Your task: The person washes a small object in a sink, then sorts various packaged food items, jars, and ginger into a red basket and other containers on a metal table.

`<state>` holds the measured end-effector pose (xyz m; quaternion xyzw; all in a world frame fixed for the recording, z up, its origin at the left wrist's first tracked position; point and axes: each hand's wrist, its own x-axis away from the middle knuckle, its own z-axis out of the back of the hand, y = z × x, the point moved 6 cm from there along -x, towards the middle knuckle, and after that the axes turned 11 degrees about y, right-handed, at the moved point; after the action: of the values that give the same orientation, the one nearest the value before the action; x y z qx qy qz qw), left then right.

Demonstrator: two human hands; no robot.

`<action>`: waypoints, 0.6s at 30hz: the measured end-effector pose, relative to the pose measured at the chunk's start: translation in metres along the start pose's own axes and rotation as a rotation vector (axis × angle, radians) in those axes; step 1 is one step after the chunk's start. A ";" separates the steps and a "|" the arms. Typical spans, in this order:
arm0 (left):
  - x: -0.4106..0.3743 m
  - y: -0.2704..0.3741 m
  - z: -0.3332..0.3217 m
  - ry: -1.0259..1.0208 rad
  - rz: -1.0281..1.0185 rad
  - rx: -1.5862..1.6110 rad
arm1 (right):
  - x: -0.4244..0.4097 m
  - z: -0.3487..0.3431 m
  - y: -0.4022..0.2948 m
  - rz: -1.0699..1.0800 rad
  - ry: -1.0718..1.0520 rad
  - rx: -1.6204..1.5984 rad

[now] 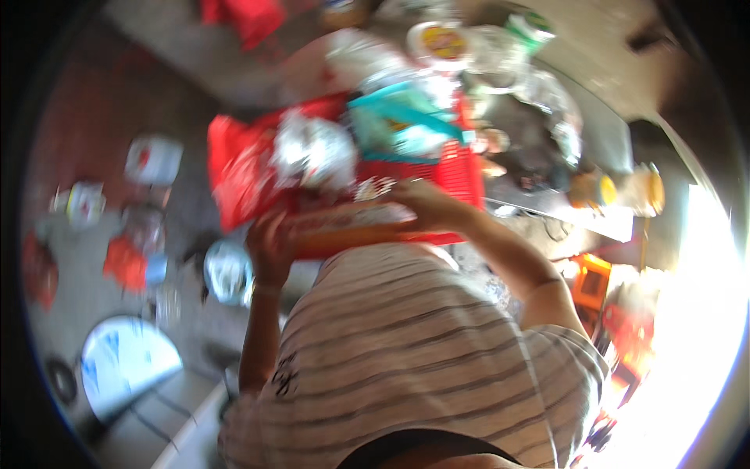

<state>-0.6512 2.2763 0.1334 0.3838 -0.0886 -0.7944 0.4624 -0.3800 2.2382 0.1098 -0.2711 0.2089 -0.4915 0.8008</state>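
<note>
Before my body, both hands grip a long, flat, box-like thing (351,234) with a pale top and an orange side; blur hides what it is. My left hand (270,246) holds its left end. At the other end is my right hand (419,202), fingers bent over the top edge. Just beyond stands a red plastic basket (460,176) with slotted walls. A knotted clear plastic bag (316,149), a red plastic bag (237,170) and a teal-edged bag or container (404,123) are in or against it.
Tubs, one white-lidded (439,44), and clear bags crowd the far side. Jars with yellow lids (606,189) stand at right, above an orange plastic stool (590,281). On the left are a white jug (153,159), a bluish clear container (228,272) and a round white surface (129,363).
</note>
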 end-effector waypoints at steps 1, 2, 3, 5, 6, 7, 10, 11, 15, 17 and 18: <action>0.006 -0.003 -0.003 -0.052 0.014 -0.034 | 0.003 0.002 -0.001 0.002 0.005 0.003; 0.007 0.003 -0.002 -0.081 0.003 -0.058 | 0.004 0.005 -0.011 0.016 0.006 0.050; 0.000 0.007 -0.003 -0.101 -0.012 -0.088 | 0.005 0.017 -0.016 0.035 0.008 0.103; -0.005 0.015 -0.002 -0.088 -0.069 -0.075 | 0.010 0.067 -0.036 0.214 0.152 -0.316; 0.001 0.007 0.003 -0.013 -0.017 -0.069 | 0.020 0.109 -0.036 0.116 0.221 -0.402; 0.011 -0.003 0.009 0.065 0.043 -0.067 | 0.038 0.155 -0.027 0.089 0.494 -0.346; 0.033 -0.040 0.021 0.180 0.217 -0.099 | 0.123 0.254 0.076 -0.259 1.254 -0.183; 0.044 -0.053 0.024 0.192 0.271 -0.117 | 0.144 0.276 0.114 -0.593 1.297 -0.062; 0.056 -0.072 0.023 0.196 0.514 -0.140 | 0.219 0.266 0.270 -1.066 0.724 0.801; 0.049 -0.050 0.025 0.219 0.386 -0.188 | 0.217 0.240 0.289 -1.227 0.471 0.698; 0.040 -0.031 0.024 0.266 0.305 -0.143 | 0.214 0.232 0.293 -1.207 0.401 0.718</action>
<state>-0.6996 2.2566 0.1131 0.4336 -0.0274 -0.6618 0.6109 0.0487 2.2071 0.0849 0.0353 -0.0081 -0.9258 0.3763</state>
